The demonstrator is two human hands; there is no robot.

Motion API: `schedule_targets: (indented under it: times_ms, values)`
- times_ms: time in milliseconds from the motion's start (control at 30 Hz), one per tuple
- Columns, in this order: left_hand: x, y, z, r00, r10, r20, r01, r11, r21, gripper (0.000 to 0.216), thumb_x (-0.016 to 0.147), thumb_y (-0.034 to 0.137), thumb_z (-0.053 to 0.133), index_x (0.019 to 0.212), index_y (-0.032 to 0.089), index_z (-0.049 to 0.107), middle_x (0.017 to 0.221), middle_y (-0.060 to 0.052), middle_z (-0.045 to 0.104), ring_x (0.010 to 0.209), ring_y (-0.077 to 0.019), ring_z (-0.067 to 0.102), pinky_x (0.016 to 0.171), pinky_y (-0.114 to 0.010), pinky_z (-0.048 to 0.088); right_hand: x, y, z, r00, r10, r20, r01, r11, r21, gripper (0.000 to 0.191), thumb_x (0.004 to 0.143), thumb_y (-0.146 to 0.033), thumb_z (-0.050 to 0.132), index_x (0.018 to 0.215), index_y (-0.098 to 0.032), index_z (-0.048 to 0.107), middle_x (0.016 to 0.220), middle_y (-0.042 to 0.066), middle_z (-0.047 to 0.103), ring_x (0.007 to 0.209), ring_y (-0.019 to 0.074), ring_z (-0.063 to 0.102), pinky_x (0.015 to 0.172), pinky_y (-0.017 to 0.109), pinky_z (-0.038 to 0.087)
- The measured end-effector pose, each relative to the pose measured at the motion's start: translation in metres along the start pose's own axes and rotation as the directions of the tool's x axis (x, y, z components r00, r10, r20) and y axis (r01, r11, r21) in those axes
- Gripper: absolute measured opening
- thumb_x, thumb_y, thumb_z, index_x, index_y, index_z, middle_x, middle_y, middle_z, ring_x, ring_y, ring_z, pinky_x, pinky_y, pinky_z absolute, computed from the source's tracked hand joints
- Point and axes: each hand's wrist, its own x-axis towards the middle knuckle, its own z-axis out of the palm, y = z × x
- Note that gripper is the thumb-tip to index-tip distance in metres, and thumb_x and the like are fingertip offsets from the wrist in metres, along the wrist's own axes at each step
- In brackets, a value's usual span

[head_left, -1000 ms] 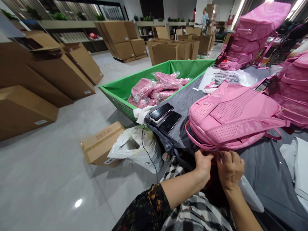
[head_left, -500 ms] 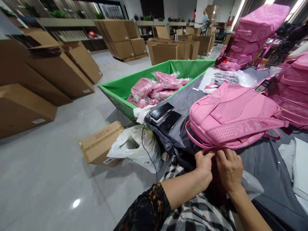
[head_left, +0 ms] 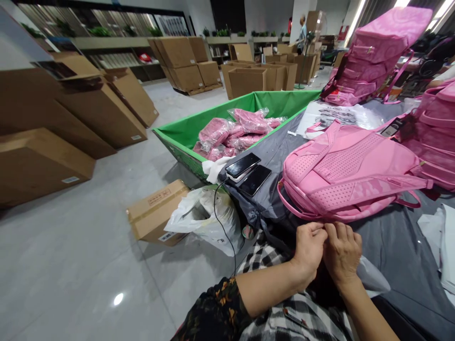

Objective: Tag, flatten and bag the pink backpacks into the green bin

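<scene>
A pink backpack (head_left: 359,156) lies on the grey-covered table with its padded back and straps facing up. At its near edge, my left hand (head_left: 310,246) is closed in a pinch. Right beside it, touching or almost touching, my right hand (head_left: 341,251) has its fingers curled down and closed. Both hands are at the backpack's lower rim; the bit between the fingertips is hidden, so I cannot make out what they grip. Dark cloth shows in shadow below the hands.
Two phones (head_left: 255,180) lie left of the backpack, one with a cable. A green-lined bin (head_left: 199,121) holds wrapped pink bags. Stacked pink backpacks (head_left: 377,57) stand behind. On the floor are a white plastic bag (head_left: 209,220) and a carton (head_left: 156,208). A person (head_left: 302,35) stands far back.
My left hand has shifted slightly right, closer to my right hand. The whole view has moved a little; the backpack lies as before.
</scene>
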Motion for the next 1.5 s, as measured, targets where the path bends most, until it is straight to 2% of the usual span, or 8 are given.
schedule_targets:
  times_ms: [167,267,433,600,833,1167,1400,1500]
  values:
    - [-0.012,0.011,-0.02,0.992,0.115,0.047,-0.119,0.987,0.107,0.038,0.067,0.02,0.072,0.104,0.016,0.077,0.107,-0.012,0.078,0.104,-0.0263,0.07,0.094,-0.033,0.051,0.001,0.005,0.004,0.997,0.045,-0.055,-0.042,0.997,0.058,0.015,0.098,-0.015,0.05,0.085,-0.021,0.055,0.078,0.006,0.063,0.077,0.0226,0.053,0.069,0.035,0.03]
    - [0.0,-0.001,-0.035,0.994,0.114,0.004,-0.113,0.98,0.166,0.029,0.072,0.021,0.067,0.099,0.017,0.077,0.103,-0.01,0.078,0.099,-0.0241,0.07,0.093,-0.033,0.051,-0.001,0.006,0.004,0.99,0.128,-0.056,-0.115,0.975,0.189,0.017,0.1,-0.022,0.05,0.085,-0.02,0.057,0.077,0.005,0.064,0.075,0.0211,0.055,0.068,0.034,0.032]
    - [0.024,-0.029,-0.036,0.997,0.018,0.07,-0.028,0.99,0.139,0.017,0.075,0.031,0.071,0.08,0.015,0.076,0.077,-0.006,0.074,0.077,-0.0196,0.065,0.084,-0.033,0.051,-0.001,0.017,0.001,0.9,0.376,0.219,-0.433,0.715,0.549,0.033,0.097,-0.048,0.051,0.082,-0.021,0.065,0.079,0.004,0.07,0.071,0.0199,0.062,0.067,0.032,0.039]
    - [0.033,-0.031,-0.026,0.977,-0.039,0.209,0.031,0.999,0.041,0.025,0.064,0.025,0.08,0.087,0.015,0.078,0.079,-0.007,0.075,0.077,-0.0211,0.066,0.088,-0.038,0.052,0.009,0.027,-0.007,0.816,0.407,0.411,-0.578,0.544,0.608,0.038,0.085,-0.057,0.059,0.08,-0.021,0.07,0.074,0.005,0.072,0.053,0.016,0.051,0.057,0.032,0.04]
    - [0.033,-0.041,-0.018,0.925,-0.21,0.317,0.324,0.872,-0.368,0.039,0.051,0.029,0.089,0.086,0.015,0.079,0.078,-0.006,0.075,0.074,-0.0205,0.068,0.088,-0.039,0.053,0.007,0.025,-0.007,0.838,0.414,0.355,-0.546,0.64,0.54,0.042,0.09,-0.059,0.055,0.082,-0.021,0.072,0.076,0.004,0.073,0.057,0.0177,0.055,0.063,0.033,0.04]
    - [0.027,-0.044,-0.012,0.934,-0.227,0.275,0.318,0.879,-0.356,0.071,0.042,0.052,0.1,0.097,0.015,0.076,0.088,-0.009,0.077,0.084,-0.0265,0.073,0.079,-0.036,0.056,0.006,0.016,-0.005,0.961,0.262,0.09,-0.275,0.942,0.193,0.032,0.102,-0.037,0.042,0.082,-0.021,0.062,0.076,0.007,0.065,0.078,0.0256,0.054,0.069,0.036,0.032]
    - [0.023,-0.043,-0.008,0.964,-0.18,0.195,0.233,0.926,-0.297,0.064,0.045,0.054,0.098,0.089,0.014,0.075,0.083,-0.007,0.076,0.074,-0.0193,0.07,0.071,-0.029,0.052,-0.003,0.021,-0.012,0.938,0.326,0.117,-0.346,0.862,0.372,0.038,0.104,-0.047,0.042,0.099,-0.02,0.067,0.09,0.009,0.07,0.086,0.0243,0.06,0.075,0.036,0.045]
    - [0.027,-0.045,-0.009,0.971,-0.203,0.128,0.229,0.942,-0.247,0.059,0.043,0.052,0.098,0.079,0.013,0.073,0.074,-0.005,0.073,0.063,-0.0151,0.064,0.064,-0.027,0.05,-0.027,0.043,-0.037,0.874,0.447,0.191,-0.483,0.755,0.443,0.04,0.102,-0.053,0.047,0.112,-0.022,0.069,0.102,0.009,0.073,0.083,0.0213,0.064,0.072,0.034,0.05]
